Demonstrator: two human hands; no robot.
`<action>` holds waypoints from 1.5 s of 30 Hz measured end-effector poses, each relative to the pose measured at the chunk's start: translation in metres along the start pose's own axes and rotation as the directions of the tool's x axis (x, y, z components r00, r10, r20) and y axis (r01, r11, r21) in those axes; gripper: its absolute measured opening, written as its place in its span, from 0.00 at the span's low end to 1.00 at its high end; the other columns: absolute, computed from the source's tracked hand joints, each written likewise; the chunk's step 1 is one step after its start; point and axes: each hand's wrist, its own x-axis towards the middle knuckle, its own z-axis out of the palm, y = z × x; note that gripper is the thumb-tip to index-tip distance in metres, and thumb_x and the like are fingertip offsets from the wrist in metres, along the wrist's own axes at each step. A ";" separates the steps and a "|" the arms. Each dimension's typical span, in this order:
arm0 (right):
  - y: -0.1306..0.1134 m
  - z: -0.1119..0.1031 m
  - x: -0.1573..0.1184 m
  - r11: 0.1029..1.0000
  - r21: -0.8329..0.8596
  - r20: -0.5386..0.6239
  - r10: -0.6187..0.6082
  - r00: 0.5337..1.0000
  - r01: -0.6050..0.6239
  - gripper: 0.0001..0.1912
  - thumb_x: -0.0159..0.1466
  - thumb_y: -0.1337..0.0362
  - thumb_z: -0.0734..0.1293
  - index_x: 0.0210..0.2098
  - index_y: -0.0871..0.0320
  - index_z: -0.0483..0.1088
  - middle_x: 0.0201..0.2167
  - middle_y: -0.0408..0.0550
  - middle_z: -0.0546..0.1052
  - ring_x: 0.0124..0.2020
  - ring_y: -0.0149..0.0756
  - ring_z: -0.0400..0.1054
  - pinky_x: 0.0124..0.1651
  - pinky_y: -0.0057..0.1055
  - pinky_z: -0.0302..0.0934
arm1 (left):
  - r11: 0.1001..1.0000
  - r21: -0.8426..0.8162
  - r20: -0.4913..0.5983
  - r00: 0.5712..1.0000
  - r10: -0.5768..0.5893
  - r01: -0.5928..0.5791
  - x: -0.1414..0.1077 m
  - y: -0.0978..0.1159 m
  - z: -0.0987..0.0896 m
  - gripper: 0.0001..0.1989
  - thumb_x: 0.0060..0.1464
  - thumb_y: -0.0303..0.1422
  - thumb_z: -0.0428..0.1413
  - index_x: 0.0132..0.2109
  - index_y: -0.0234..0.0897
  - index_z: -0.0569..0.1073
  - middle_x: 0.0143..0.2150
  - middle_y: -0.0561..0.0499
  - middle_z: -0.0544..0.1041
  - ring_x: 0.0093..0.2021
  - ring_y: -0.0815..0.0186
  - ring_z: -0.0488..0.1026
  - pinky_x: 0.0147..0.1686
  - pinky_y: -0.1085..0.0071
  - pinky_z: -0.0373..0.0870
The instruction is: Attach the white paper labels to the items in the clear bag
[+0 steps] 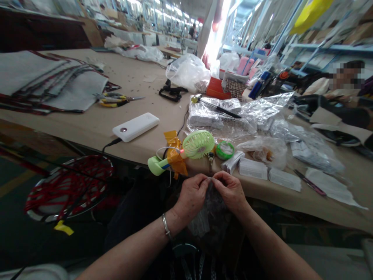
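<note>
My left hand and my right hand meet just in front of the table edge, each with thumb and fingers pinched together. Between them they grip the top edge of a clear plastic bag, which hangs down over my lap. Something pale shows in or behind the bag, too dim to name. Close beyond my hands is a green handheld fan, fixed with orange tape. Stacks of white labels lie just past my right hand, near a green round container.
A white power bank and yellow-handled pliers lie to the left. Plastic-wrapped packs sit in the middle, and a pen-like tool lies at right. A red-strapped round stool stands below left. Another person sits at right.
</note>
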 end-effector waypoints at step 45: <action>0.028 -0.054 -0.012 0.423 -0.859 0.005 -0.557 0.830 0.289 0.07 0.61 0.66 0.64 0.38 0.53 0.72 0.45 0.46 0.73 0.54 0.46 0.58 0.59 0.49 0.44 | 0.985 -0.018 0.156 0.974 -0.164 0.169 -0.020 -0.033 0.012 0.07 0.47 0.30 0.52 0.30 0.36 0.76 0.28 0.51 0.77 0.32 0.64 0.71 0.35 0.72 0.63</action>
